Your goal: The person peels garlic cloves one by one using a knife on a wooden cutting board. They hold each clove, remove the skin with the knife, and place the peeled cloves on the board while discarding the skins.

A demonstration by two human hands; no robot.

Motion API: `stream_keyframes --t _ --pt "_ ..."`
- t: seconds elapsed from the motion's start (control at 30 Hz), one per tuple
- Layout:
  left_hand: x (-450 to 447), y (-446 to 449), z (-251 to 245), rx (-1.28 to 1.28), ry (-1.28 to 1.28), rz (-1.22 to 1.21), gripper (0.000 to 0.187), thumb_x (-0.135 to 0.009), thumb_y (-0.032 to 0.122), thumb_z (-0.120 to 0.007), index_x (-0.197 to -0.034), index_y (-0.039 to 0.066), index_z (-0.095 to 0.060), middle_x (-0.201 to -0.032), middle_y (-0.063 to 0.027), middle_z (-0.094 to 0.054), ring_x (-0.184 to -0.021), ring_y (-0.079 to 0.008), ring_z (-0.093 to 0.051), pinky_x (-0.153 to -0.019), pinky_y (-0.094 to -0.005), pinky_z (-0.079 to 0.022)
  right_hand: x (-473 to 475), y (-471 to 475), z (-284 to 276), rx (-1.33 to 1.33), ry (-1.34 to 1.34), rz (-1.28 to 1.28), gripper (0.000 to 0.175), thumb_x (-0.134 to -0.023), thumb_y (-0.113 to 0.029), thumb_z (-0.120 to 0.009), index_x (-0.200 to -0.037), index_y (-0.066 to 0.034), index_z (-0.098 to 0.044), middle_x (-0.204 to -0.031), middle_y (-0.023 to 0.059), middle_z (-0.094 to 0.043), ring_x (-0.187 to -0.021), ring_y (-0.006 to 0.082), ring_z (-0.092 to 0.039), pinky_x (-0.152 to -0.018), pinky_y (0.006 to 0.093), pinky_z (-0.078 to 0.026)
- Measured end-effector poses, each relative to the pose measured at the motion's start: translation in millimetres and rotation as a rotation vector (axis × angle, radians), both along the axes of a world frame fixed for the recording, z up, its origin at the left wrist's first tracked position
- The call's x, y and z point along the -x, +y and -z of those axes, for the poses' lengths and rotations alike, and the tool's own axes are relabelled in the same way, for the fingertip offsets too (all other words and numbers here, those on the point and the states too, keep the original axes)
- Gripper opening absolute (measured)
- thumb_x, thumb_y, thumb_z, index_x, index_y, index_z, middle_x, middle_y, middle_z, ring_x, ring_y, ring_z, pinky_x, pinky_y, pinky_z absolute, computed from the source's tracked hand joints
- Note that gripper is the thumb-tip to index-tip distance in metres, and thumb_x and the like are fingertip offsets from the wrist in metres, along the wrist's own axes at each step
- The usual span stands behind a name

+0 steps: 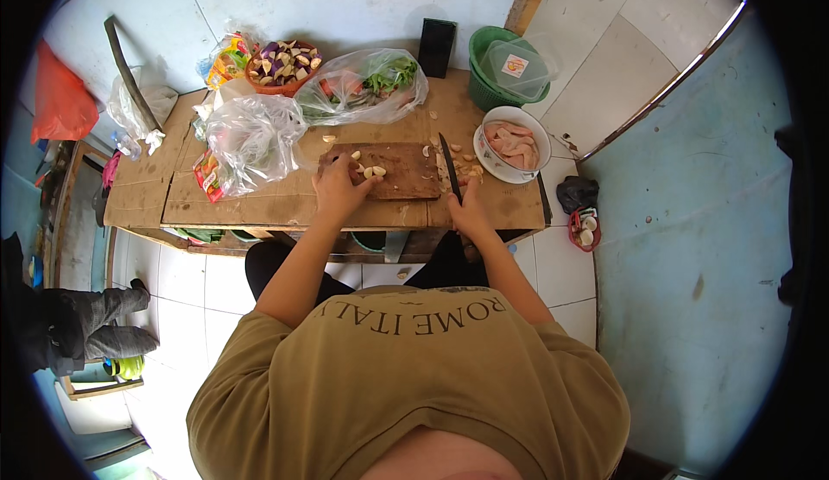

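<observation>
A wooden cutting board [405,185] lies near the table's front edge. My left hand [340,188] is over its left end, fingers bent beside several peeled garlic cloves [369,172]; whether it grips one is hidden. My right hand [471,211] is closed on a knife [448,159], the dark blade pointing away from me just past the board's right edge. Unpeeled cloves [456,148] and garlic skins [476,170] lie around the blade. To the right, a white bowl [479,146] holds pieces of raw meat, perhaps chicken [511,143].
Clear plastic bags of vegetables [363,85] and packets [252,143] lie behind and left. A basket of cut eggplant [283,67], a dark upright phone or tablet [437,48] and green baskets [482,88] stand at the back. A person's legs [110,318] show at far left.
</observation>
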State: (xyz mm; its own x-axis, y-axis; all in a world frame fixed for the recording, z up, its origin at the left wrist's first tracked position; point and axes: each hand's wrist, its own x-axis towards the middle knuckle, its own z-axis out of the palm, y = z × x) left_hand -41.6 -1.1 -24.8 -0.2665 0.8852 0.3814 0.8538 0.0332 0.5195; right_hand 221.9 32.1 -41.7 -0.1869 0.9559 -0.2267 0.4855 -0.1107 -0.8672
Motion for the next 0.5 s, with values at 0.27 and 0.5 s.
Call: stream_keyframes --t 0.27,0.5 --pt "67 65 -1 0.044 -0.034 -0.099 0.032 -0.079 0.024 -0.063 -0.106 0.007 -0.061 -0.097 -0.0135 -0.063 -0.099 -0.0316 -0.059 -0.083 -0.0426 -0.047 4 -9 12 -0.367 -0.070 0.044 0.039 -0.087 -0.025 -0.053 -0.115 -0.0048 -0.035 -0.089 0.0244 -0.063 -0.085 0.0444 -0.061 -0.073 0.0501 -0.045" --pt "92 103 24 0.328 0.126 -0.078 0.027 -0.078 0.022 -0.063 -0.101 0.009 -0.066 -0.098 -0.0179 -0.064 -0.099 -0.0357 -0.059 -0.086 -0.0429 -0.047 3 -9 15 -0.402 -0.031 0.105 0.039 -0.086 -0.022 -0.053 -0.116 -0.0042 -0.035 -0.090 0.0239 -0.063 -0.082 0.0438 -0.061 -0.073 0.0501 -0.046"
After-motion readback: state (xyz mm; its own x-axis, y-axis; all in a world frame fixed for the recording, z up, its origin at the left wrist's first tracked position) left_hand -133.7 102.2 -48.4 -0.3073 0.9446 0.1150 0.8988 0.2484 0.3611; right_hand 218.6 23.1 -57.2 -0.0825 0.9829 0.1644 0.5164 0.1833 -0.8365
